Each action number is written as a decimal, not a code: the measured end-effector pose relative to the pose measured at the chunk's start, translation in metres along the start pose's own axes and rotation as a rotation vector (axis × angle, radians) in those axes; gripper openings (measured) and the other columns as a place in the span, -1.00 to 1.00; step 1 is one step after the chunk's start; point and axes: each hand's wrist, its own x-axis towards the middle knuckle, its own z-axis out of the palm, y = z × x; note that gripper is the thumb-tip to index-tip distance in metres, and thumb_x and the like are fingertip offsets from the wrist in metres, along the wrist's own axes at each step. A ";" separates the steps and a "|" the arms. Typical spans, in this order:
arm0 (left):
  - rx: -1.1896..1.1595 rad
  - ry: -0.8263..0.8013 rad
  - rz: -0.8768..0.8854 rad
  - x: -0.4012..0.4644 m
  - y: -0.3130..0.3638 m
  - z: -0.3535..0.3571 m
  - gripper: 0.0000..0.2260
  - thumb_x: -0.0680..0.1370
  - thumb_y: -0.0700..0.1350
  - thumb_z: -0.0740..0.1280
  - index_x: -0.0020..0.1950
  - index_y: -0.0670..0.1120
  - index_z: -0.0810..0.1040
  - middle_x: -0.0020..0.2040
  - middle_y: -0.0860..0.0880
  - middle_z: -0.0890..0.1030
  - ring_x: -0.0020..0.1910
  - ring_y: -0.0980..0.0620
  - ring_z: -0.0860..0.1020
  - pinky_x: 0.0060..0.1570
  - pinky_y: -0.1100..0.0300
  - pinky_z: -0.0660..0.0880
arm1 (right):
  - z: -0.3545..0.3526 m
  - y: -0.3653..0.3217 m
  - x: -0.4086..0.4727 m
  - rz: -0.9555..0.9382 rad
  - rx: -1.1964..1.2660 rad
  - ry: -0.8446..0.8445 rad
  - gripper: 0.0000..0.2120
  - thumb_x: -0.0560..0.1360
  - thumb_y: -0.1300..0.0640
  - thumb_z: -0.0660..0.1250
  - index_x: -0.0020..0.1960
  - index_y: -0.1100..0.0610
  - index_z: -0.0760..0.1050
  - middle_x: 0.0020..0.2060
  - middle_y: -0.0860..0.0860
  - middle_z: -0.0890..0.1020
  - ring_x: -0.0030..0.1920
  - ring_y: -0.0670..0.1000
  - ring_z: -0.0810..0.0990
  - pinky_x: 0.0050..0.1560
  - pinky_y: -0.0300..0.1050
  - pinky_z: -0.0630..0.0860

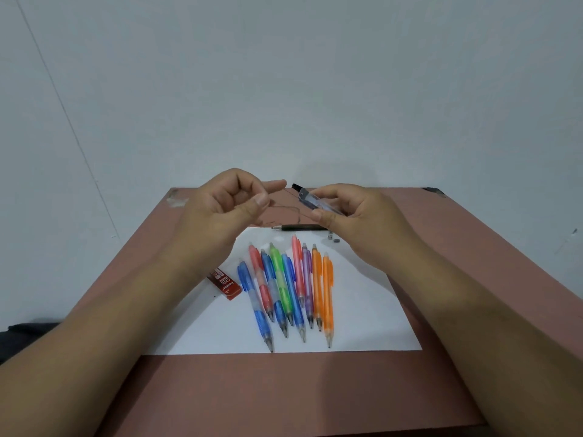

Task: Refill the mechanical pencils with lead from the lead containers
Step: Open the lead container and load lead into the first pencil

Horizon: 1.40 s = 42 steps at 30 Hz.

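My right hand point(356, 216) holds a clear lead container point(315, 203) above the table, its black cap point(296, 186) swung open towards my left hand point(227, 209). The left index finger points at the container's mouth and the other fingers are curled. A thin dark line runs from that fingertip to the mouth; I cannot tell whether it is a lead. Several coloured mechanical pencils point(285, 288) lie side by side on a white paper sheet point(362, 316). A black pencil point(299, 228) lies across the sheet's far edge. A red lead container point(225, 283) lies left of the pencils.
Two small grey pieces point(333, 238) sit beside the black pencil's right end. The brown table point(284, 392) ends at a pale wall point(284, 89) behind. Pencil scribbles mark the table top point(288, 211) under my hands.
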 end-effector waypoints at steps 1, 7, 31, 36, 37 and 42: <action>0.008 0.000 -0.005 -0.001 0.000 0.000 -0.85 0.63 -0.25 0.28 0.07 -0.36 0.47 -0.13 -0.03 0.69 0.24 0.19 0.60 0.05 0.24 0.61 | 0.000 -0.001 0.000 0.000 0.007 -0.003 -0.80 0.56 -0.09 0.40 0.08 -0.39 0.48 -0.09 -0.36 0.63 -0.04 -0.28 0.62 -0.17 -0.33 0.54; 0.089 -0.023 -0.001 -0.005 0.005 0.006 -0.89 0.63 -0.24 0.29 0.05 -0.29 0.52 0.00 -0.01 0.73 0.19 0.31 0.59 -0.04 0.43 0.53 | 0.002 -0.004 -0.004 0.030 0.022 -0.020 -0.77 0.53 -0.10 0.42 0.17 -0.26 0.53 -0.06 -0.19 0.68 -0.06 -0.17 0.63 -0.18 -0.23 0.56; 0.103 0.027 -0.014 -0.002 0.002 0.003 -0.90 0.64 -0.20 0.29 0.03 -0.24 0.53 0.00 0.05 0.73 0.15 0.17 0.64 -0.02 0.27 0.61 | 0.011 -0.007 -0.001 0.226 0.442 0.014 -0.83 0.55 0.16 0.44 0.11 0.05 0.52 -0.08 0.03 0.73 -0.06 0.07 0.74 -0.07 0.05 0.71; 0.140 0.025 -0.016 -0.001 0.001 0.004 -0.90 0.64 -0.19 0.29 0.04 -0.22 0.53 0.10 0.07 0.71 0.09 0.14 0.65 -0.09 0.31 0.59 | 0.012 -0.007 0.000 0.151 0.355 0.072 -0.58 0.49 0.18 0.51 0.18 -0.14 0.39 -0.19 0.09 0.71 -0.18 0.09 0.73 -0.06 0.16 0.70; 0.143 0.026 -0.020 -0.001 0.001 0.003 -0.90 0.64 -0.19 0.29 0.04 -0.22 0.53 0.10 0.07 0.71 0.09 0.15 0.65 -0.09 0.31 0.59 | 0.012 -0.006 0.001 0.136 0.335 0.089 -0.53 0.47 0.18 0.52 0.20 -0.16 0.37 -0.21 0.10 0.70 -0.19 0.10 0.73 -0.04 0.18 0.69; 0.151 0.045 -0.037 0.000 0.001 0.004 -0.88 0.64 -0.17 0.29 0.05 -0.23 0.54 0.10 0.07 0.71 0.03 0.18 0.65 -0.16 0.37 0.56 | 0.010 -0.006 0.001 0.113 0.322 0.114 -0.49 0.47 0.20 0.52 0.25 -0.18 0.38 -0.22 0.09 0.70 -0.21 0.08 0.73 -0.07 0.18 0.70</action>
